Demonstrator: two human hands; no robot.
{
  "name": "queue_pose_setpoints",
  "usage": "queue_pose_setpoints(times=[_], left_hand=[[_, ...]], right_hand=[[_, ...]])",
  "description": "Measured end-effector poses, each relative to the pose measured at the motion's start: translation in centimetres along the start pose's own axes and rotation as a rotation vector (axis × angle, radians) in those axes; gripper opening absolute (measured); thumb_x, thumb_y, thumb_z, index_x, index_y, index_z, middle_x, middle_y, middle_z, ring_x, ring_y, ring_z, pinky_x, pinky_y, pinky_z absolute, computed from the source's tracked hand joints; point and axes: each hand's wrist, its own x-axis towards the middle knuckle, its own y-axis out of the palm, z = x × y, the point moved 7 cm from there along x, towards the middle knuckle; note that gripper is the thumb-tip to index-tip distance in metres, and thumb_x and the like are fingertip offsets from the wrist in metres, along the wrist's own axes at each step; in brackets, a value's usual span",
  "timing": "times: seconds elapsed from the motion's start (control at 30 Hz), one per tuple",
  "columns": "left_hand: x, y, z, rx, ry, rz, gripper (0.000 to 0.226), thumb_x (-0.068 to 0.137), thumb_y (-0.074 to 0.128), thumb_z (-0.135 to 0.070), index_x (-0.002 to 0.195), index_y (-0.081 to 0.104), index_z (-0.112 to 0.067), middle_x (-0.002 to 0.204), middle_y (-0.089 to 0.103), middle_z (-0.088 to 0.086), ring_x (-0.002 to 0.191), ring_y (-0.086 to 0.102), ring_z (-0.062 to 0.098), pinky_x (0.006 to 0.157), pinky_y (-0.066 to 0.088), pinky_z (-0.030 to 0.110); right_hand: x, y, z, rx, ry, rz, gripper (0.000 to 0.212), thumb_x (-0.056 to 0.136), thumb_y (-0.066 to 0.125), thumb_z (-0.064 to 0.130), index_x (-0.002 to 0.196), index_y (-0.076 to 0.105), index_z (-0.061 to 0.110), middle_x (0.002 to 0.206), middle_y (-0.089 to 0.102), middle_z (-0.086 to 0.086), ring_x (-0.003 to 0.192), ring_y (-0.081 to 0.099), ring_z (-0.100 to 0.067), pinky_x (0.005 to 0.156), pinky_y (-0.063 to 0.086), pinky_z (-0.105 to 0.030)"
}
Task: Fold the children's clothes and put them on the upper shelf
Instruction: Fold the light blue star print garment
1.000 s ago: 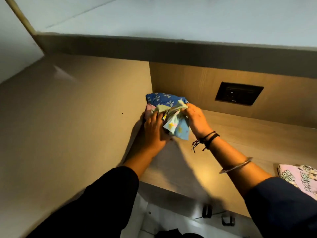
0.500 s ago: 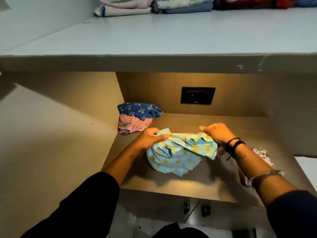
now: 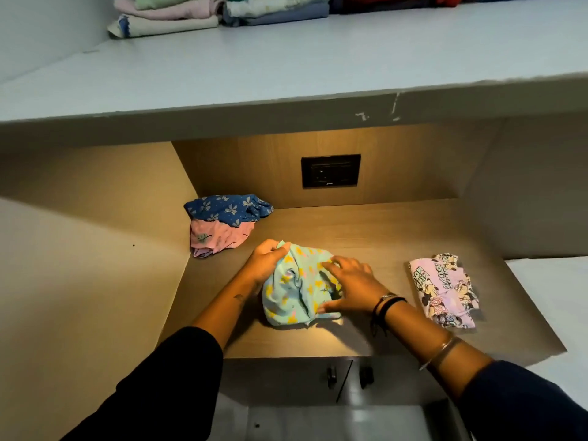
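A light blue garment with yellow prints (image 3: 292, 291) lies crumpled on the wooden lower shelf (image 3: 366, 230). My left hand (image 3: 265, 259) grips its upper left edge. My right hand (image 3: 348, 288) lies flat on its right side with the fingers spread. A dark blue garment with bows (image 3: 227, 208) rests on a pink one (image 3: 219, 238) in the back left corner. A lilac cartoon-print garment (image 3: 444, 291) lies folded at the right. Folded clothes (image 3: 171, 14) are stacked at the back of the pale upper shelf (image 3: 286, 65).
A black wall socket (image 3: 331, 170) sits in the back panel. Side walls close the lower shelf at left and right. Two dark cabinet handles (image 3: 348, 375) show below the shelf's front edge.
The light blue garment came out of the back left corner pile to the shelf's middle. It was held stretched between both hands; now it lies bunched, with my right hand flat on it.
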Motion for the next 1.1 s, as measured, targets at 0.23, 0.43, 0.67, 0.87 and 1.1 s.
queue_pose_setpoints(times=[0.23,0.43,0.67,0.87,1.1], left_hand=[[-2.0,1.0,-1.8,-0.046,0.035,0.222,0.019,0.084,0.068,-0.003,0.081,0.053,-0.014,0.077,0.057,0.006,0.070,0.057,0.017,0.067,0.048,0.032],[-2.1,1.8,-3.1,-0.173,0.050,0.249,0.016,0.084,0.068,-0.004,0.086,0.055,-0.014,0.074,0.061,0.002,0.066,0.061,0.013,0.063,0.052,0.028],[-1.7,2.1,-4.6,-0.068,0.102,0.202,0.021,0.084,0.073,-0.016,0.087,0.052,-0.016,0.075,0.056,0.001,0.066,0.056,0.013,0.063,0.049,0.028],[-0.9,-1.7,-5.8,0.130,0.115,0.121,0.036,0.078,0.079,-0.030,0.105,0.059,-0.019,0.108,0.063,0.006,0.096,0.063,0.020,0.080,0.056,0.033],[-3.3,-2.9,-8.9,0.498,0.173,0.252,0.066,0.056,0.089,-0.036,0.114,0.061,-0.028,0.115,0.058,-0.007,0.101,0.061,0.013,0.071,0.056,0.017]], right_hand=[[0.9,-0.5,1.5,0.313,0.055,-0.214,0.010,0.091,0.054,0.024,0.086,0.061,0.019,0.095,0.061,-0.002,0.102,0.056,-0.028,0.089,0.041,-0.038],[0.3,-0.3,3.3,0.444,-0.010,0.026,0.088,0.060,0.060,0.083,0.130,0.042,0.034,0.124,0.047,0.008,0.114,0.045,-0.012,0.099,0.041,-0.037],[0.1,-1.4,3.6,0.578,0.029,-0.250,0.012,0.085,0.052,0.020,0.079,0.060,0.014,0.077,0.068,-0.007,0.073,0.063,-0.028,0.065,0.052,-0.044],[-1.4,-6.0,0.6,0.591,-0.076,-0.172,0.031,0.095,0.057,0.026,0.072,0.062,0.006,0.060,0.052,0.002,0.055,0.044,-0.007,0.054,0.036,-0.030],[-2.8,-14.8,0.3,0.617,-0.171,-0.399,0.036,0.098,0.051,0.014,0.062,0.047,0.013,0.061,0.042,0.009,0.055,0.039,0.000,0.054,0.031,-0.015]])
